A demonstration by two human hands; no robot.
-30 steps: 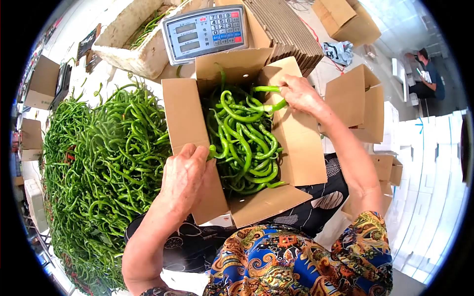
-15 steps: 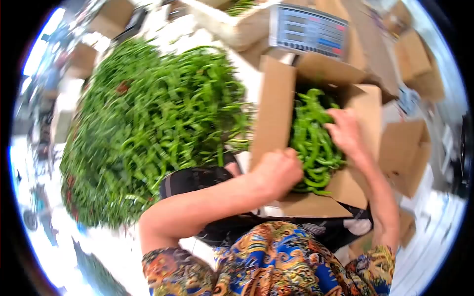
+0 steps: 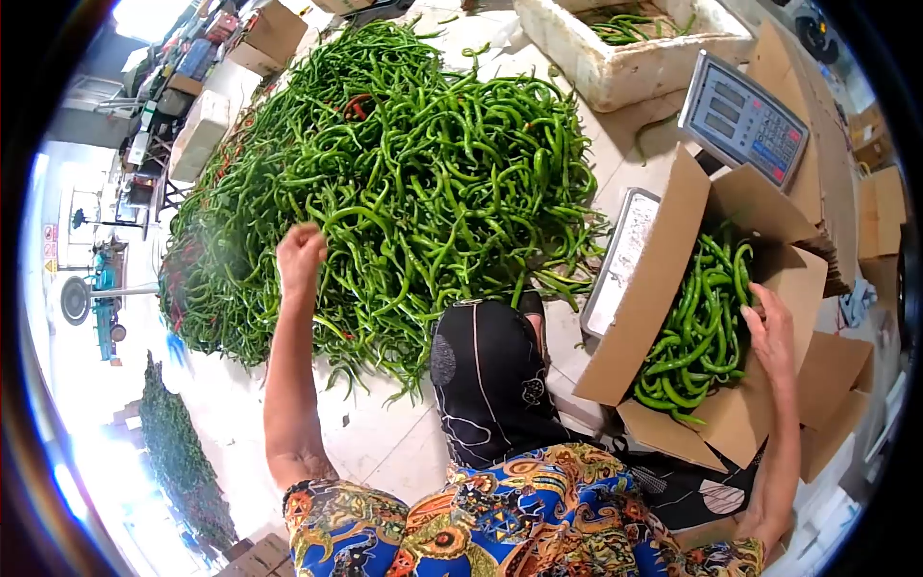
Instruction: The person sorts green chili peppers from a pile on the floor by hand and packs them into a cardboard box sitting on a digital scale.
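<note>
Over the left part of a big heap of green chili peppers (image 3: 433, 183), my left hand (image 3: 302, 252) is closed with its fingers curled in; whether a pepper is inside cannot be seen. On the right stands an open cardboard box (image 3: 639, 298), its flaps up, partly filled with green chili peppers (image 3: 697, 332). My right hand (image 3: 772, 322) is at the box's right inner side, fingers stretched out and loosely bent, the tips beside the peppers. It appears to hold nothing.
A digital scale display (image 3: 745, 120) stands behind the box, and the scale's metal platform (image 3: 620, 264) shows at its left. A white foam crate (image 3: 625, 72) with a few peppers is at the back. More cardboard boxes (image 3: 836, 385) lie to the right. My knee (image 3: 486, 375) is between heap and box.
My left hand has moved left from the box to above the pepper heap. My right hand has stayed at the box's right side. The view has turned, shifting the box rightward.
</note>
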